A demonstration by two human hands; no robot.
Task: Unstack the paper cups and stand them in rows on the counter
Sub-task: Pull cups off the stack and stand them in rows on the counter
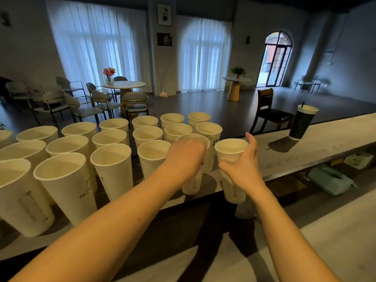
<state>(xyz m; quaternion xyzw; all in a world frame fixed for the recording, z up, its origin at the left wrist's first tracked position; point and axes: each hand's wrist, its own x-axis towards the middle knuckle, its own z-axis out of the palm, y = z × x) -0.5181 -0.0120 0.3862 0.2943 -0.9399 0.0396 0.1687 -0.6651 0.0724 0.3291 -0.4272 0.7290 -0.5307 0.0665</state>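
Both forearms reach forward from the bottom of the head view toward the counter [317, 143]. Curled round a white paper cup [231, 151], the right hand [243, 169] has its thumb at the near wall and its fingers wrapped behind the far wall, just under the rim; that cup's base hangs at the counter's near edge (whether it touches, I cannot tell). Just left of those fingers, the left hand [184, 157] grips a second cup [192, 186] from above and the side, knuckles hiding most of its mouth, its base near the counter surface. Beyond and to the left of the left hand's fingertips stand the rows of cups [114, 159], upright, rims nearly touching. Well right of the right hand's fingers stands a dark cup with a straw [302, 124].

Paper cups of this kind are probably very light, thin-walled and easily dented, so a gentle wrap below the stiff rolled rim looks like the soundest hold; squeezing mid-wall would likely buckle it, and a careless brush could topple neighbours.
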